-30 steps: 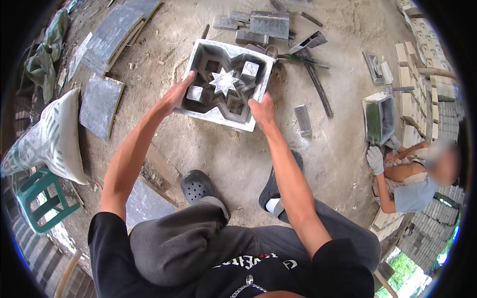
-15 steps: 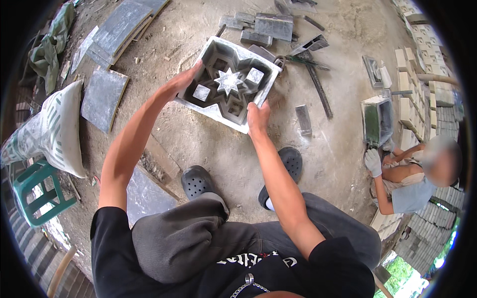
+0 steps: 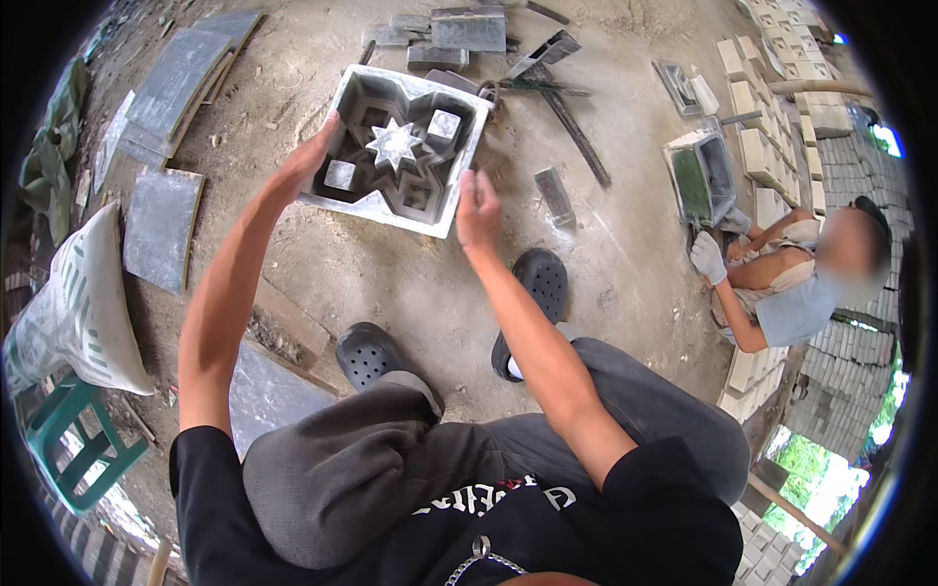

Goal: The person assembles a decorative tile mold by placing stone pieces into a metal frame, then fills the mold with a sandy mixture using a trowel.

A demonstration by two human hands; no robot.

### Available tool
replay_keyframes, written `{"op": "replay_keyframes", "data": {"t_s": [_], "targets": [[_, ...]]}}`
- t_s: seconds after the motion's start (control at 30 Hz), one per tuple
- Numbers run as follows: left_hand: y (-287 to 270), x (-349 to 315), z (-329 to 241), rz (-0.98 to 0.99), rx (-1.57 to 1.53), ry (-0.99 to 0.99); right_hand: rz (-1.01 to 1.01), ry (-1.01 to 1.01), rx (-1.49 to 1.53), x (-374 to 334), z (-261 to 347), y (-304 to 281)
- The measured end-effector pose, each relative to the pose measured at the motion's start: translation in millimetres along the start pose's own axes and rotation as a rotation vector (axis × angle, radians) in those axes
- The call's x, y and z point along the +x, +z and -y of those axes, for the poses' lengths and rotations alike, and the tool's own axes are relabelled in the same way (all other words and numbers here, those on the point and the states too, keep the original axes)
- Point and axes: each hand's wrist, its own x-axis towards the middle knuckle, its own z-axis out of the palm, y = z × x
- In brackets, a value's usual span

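Grey sheet (image 3: pixel 161 230) left of left hand. Left hand (image 3: pixel 309 164) against the left wall of the pale star-patterned mould (image 3: pixel 376 208), fingers partly hidden, grip can't tell. Mould sits between both hands. Right hand (image 3: pixel 479 211) at mould's right edge, slightly blurred, fingers loosely extended. Metal block (image 3: pixel 554 195) right of right hand; green-sided box (image 3: pixel 692 184) farther right.

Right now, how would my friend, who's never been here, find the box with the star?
Find the two dark clogs, then look just beyond them, between the bare left hand and right hand. There is an open box with pale edges and square blocks inside. Unlike the green-and-grey box at the right, it shows a white star in its middle.
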Motion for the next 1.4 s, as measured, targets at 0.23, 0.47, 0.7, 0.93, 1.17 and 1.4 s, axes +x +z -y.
{"op": "replay_keyframes", "data": {"t_s": [0.23, 0.47, 0.7, 0.93, 1.17, 1.4], "targets": [[9, 9, 1, -0.139, 0.161, -0.102, 0.074, 0.146, -1.101, 97, -58, -132], [-5, 24, 30, -0.359, 0.164, 0.097, 0.679, -0.145, -1.048, 143, -74, -167], [0, 10, 17, -0.419, 0.216, 0.172, 0.769, -0.228, -0.938, 158, -77, -157], [6, -15, -7, -0.408, 0.307, 0.169, 0.887, -0.389, -0.907, 152, -53, -159], [1, -17, -12, -0.381, 0.363, 0.139, 0.882, -0.536, -0.687, 144, 52, -165], [2, -12, 1, -0.517, 0.263, 0.207, 0.774, -0.833, -0.53, 155, 135, -114]]}}
